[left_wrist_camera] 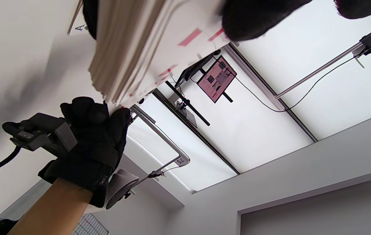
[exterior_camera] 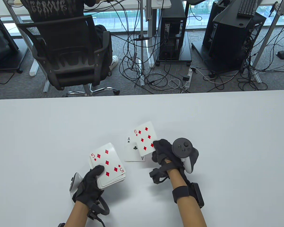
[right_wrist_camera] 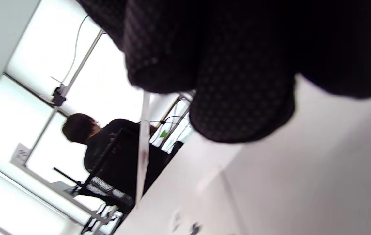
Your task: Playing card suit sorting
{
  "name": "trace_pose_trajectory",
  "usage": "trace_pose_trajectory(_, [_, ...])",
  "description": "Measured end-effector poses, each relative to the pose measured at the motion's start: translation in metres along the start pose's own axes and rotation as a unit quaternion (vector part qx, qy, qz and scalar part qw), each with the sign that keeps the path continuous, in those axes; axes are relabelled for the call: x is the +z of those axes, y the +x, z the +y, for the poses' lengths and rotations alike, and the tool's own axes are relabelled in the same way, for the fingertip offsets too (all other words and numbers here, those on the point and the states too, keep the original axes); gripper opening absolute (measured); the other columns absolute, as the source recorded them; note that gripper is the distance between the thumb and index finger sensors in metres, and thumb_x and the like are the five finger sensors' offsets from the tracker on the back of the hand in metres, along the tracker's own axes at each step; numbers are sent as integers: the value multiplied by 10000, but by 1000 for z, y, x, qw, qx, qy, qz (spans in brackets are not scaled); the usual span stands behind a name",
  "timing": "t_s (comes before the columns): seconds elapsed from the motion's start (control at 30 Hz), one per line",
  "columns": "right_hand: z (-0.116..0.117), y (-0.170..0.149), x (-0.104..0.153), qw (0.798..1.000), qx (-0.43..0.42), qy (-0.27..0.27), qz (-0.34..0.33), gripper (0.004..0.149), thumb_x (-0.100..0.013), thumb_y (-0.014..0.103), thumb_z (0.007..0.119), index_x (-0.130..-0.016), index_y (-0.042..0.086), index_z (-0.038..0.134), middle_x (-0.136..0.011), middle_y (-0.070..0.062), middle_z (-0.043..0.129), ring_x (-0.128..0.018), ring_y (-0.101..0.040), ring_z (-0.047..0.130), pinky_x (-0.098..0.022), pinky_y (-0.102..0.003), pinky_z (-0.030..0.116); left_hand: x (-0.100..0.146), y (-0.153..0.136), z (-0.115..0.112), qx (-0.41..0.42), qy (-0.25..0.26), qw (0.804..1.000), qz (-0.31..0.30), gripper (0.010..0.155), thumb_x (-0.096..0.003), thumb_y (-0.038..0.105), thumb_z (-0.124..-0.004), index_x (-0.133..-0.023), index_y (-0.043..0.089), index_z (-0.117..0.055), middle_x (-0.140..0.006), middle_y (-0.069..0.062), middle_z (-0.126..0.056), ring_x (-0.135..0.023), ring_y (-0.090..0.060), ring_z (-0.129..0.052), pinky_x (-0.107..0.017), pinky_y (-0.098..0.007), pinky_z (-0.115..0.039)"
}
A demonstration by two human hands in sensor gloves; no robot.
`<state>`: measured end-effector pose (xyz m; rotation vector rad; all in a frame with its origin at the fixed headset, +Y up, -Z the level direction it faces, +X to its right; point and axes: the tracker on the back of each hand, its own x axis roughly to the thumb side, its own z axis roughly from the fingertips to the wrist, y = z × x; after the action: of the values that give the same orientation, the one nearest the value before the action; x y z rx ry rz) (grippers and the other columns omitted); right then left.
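Cards show their marks plainly: the deck [exterior_camera: 108,165] gripped in the left hand [exterior_camera: 91,183] has a red 5 of diamonds on top, and the right hand [exterior_camera: 162,153] pinches a 6 of diamonds [exterior_camera: 144,138] by its corner. Just left of that hand, under the 6, an ace of clubs [exterior_camera: 133,151] lies on the white desk [exterior_camera: 37,132]. Beyond the desk are an office chair [exterior_camera: 68,56] with a seated person, grey carpet, cables and computer towers [exterior_camera: 172,30].

Beyond the white worktop [exterior_camera: 37,123] a person in a dark printed top [exterior_camera: 47,8] sits in a black mesh office chair [exterior_camera: 68,56]; tangled cables [exterior_camera: 153,78] lie on the grey carpet; a black computer tower [exterior_camera: 172,35] stands beside a white power strip [exterior_camera: 188,78]; a keyboard [exterior_camera: 247,7] lies at upper right.
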<state>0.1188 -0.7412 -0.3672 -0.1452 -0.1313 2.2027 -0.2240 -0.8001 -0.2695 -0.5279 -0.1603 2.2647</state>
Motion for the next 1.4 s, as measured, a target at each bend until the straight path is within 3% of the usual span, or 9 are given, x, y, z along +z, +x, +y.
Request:
trace_pose_trajectory(0.13, [-13, -26, -9, 992, 96, 7, 86, 401, -534, 212, 680, -695, -148, 751, -310, -87, 936, -219, -286, 1001, -141, -435, 877, 0, 0, 0, -2, 3, 1000, 3, 645, -641, 486, -661, -1110, 293, -262, -1135, -28, -464, -1001, -272, -680, -698, -388, -703])
trace_pose_trajectory(0.3, [-10, -43, -12, 959, 237, 39, 153, 428, -537, 225, 676, -705, -163, 748, -309, -90, 928, -229, -277, 989, -159, -434, 869, 0, 0, 1, -4, 5, 1000, 2, 645, -642, 487, -659, -1111, 293, -260, -1135, -28, -462, -1002, -274, -679, -699, -389, -702])
trace_pose_trajectory(0.5, [1, -36, -15, 923, 351, 53, 151, 441, -535, 242, 683, -700, -160, 756, -284, -63, 912, -199, -219, 968, -154, -425, 866, 1, 0, 1, -6, 8, 1000, 5, 646, -641, 487, -659, -1111, 291, -261, -1135, -30, -461, -1002, -273, -678, -700, -389, -701])
trace_pose_trajectory(0.63, [11, -31, -16, 879, 445, 82, 149, 473, -540, 265, 678, -701, -176, 744, -292, -59, 908, -202, -212, 965, -153, -425, 865, 1, 0, 1, -7, 9, 1000, 6, 646, -643, 487, -658, -1111, 291, -259, -1136, -29, -460, -1002, -274, -677, -700, -389, -701])
trace_pose_trajectory(0.8, [14, -26, -14, 843, 512, 87, 141, 572, -552, 326, 668, -771, -200, 710, -335, -94, 917, -239, -265, 971, -176, -456, 859, 1, 0, 2, -6, 7, 1000, 8, 647, -642, 487, -659, -1111, 290, -259, -1135, -30, -460, -1002, -274, -677, -700, -390, -700])
trace_pose_trajectory(0.97, [8, -2, -10, 869, 489, 59, 49, 582, -554, 332, 661, -795, -197, 690, -371, -133, 923, -264, -319, 976, -202, -490, 853, 1, -1, 1, -6, 9, 1000, 12, 646, -642, 487, -660, -1111, 292, -261, -1136, -29, -460, -1002, -275, -677, -700, -390, -700])
trace_pose_trajectory(1.17, [24, 51, 15, 964, 224, 107, -93, 577, -561, 320, 655, -792, -208, 688, -414, -171, 922, -303, -362, 971, -227, -519, 844, 2, -4, 3, -7, 14, 1000, 18, 648, -641, 487, -660, -1111, 291, -259, -1136, -29, -459, -1002, -273, -677, -700, -391, -699])
trace_pose_trajectory(1.27, [44, 70, 33, 969, 106, 170, -141, 588, -566, 325, 648, -797, -214, 677, -438, -184, 918, -329, -377, 966, -244, -529, 840, 2, -4, 2, -6, 14, 1000, 17, 647, -642, 487, -659, -1111, 292, -258, -1136, -29, -459, -1003, -275, -674, -701, -391, -698])
trace_pose_trajectory(1.4, [79, 91, 68, 947, -9, 257, -191, 601, -568, 333, 644, -818, -213, 656, -491, -213, 907, -384, -413, 952, -281, -555, 827, 1, -4, 3, -7, 14, 1000, 16, 647, -641, 487, -660, -1110, 293, -259, -1136, -29, -458, -1004, -274, -674, -701, -392, -697])
